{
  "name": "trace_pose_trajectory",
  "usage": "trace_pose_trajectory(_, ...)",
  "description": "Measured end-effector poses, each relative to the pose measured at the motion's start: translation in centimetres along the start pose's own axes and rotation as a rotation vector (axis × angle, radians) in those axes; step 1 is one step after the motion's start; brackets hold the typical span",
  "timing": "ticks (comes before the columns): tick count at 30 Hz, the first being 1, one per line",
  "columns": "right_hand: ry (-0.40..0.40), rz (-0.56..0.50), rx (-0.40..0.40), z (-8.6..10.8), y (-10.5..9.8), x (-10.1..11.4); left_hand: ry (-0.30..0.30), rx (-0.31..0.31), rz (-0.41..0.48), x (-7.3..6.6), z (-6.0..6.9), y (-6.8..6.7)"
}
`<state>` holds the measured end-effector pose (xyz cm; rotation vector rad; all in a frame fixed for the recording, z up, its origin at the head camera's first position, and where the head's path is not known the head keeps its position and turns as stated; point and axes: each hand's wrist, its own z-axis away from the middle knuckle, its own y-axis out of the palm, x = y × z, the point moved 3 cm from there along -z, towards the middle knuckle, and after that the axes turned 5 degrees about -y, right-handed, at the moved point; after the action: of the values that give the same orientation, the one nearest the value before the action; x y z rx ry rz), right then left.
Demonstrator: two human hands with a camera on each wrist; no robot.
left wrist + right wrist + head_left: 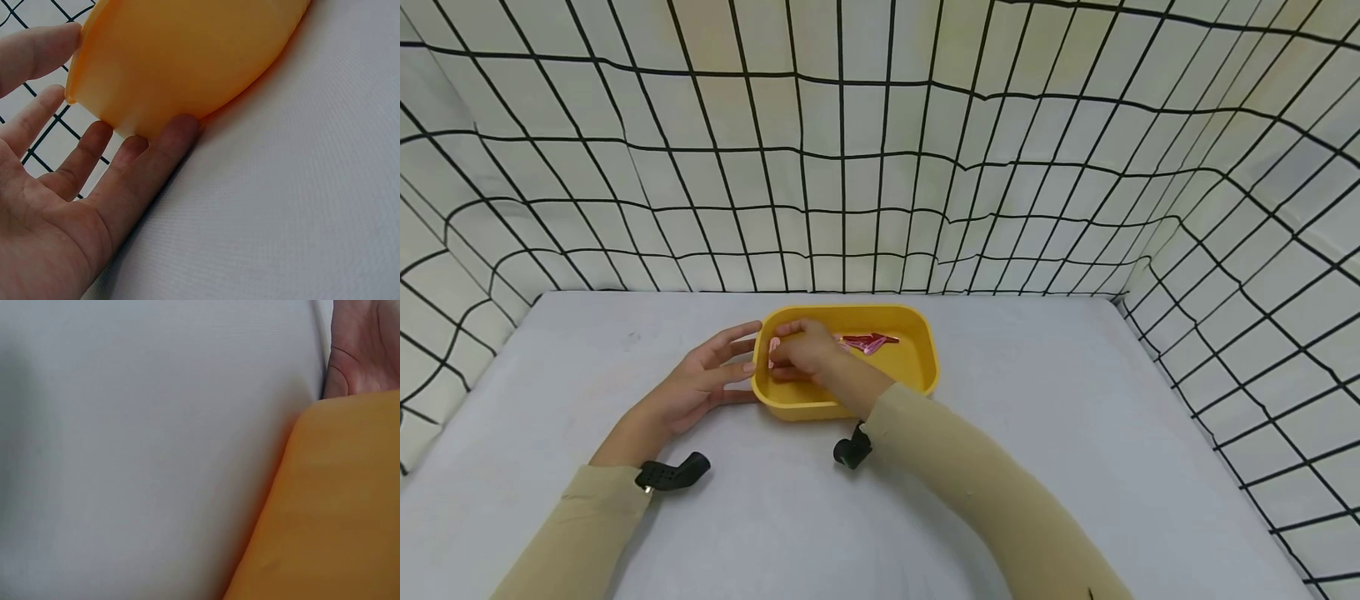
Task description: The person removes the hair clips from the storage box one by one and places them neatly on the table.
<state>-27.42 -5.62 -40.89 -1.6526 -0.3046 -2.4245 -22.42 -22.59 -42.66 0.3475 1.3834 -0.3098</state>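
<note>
Two-handed work at a yellow tray, seen from my head and wrists. The tray (pixel 910 367) lies on the white-covered desk (pixel 1037 400), its long side across my view. My left hand (pixel 703 379) stands at the tray's left end, fingers (pixel 165 140) spread and nearly straight, several tips touching the outer wall. My right hand (pixel 808 350) reaches over the near rim into the tray's left part, fingers bent beside a small pink piece (pixel 772 350); whether they pinch it I cannot tell. Right of this hand, red and pink pieces (pixel 870 342) lie together on the tray floor, toward the far wall. The right wrist view shows the tray's outer wall, with part of a palm beyond it. I wear beige sleeves (pixel 576 525); a black wire grid (pixel 842 183) stands behind the desk.
</note>
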Motion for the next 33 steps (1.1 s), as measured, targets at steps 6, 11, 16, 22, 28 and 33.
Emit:
trace_pose_trajectory(6, 0.016, -0.039, -0.007, 0.1, -1.2, 0.1, 0.002, -0.001, 0.004, 0.0, 0.0, 0.0)
trace_pose_trajectory(11, 0.042, -0.115, 0.041, 0.6, -2.4, 0.1, -0.004, -0.008, 0.005, 0.1, 0.0, 0.0)
trace_pose_trajectory(16, 0.024, -0.143, 0.075, 1.2, -3.9, 0.6, -0.015, -0.021, -0.006, 0.0, 0.0, 0.1)
trace_pose_trajectory(22, -0.006, -0.142, 0.074, 1.6, -5.4, 1.1, -0.014, -0.023, -0.013, -0.2, 0.0, 0.3)
trace_pose_trajectory(28, 0.0, -0.176, 0.066, 1.9, -6.2, 1.2, -0.011, -0.019, -0.003, -0.2, 0.1, 0.3)
trace_pose_trajectory(33, 0.001, -0.229, 0.065, 1.9, -6.6, 1.2, -0.012, -0.023, -0.012, -0.1, 0.0, 0.2)
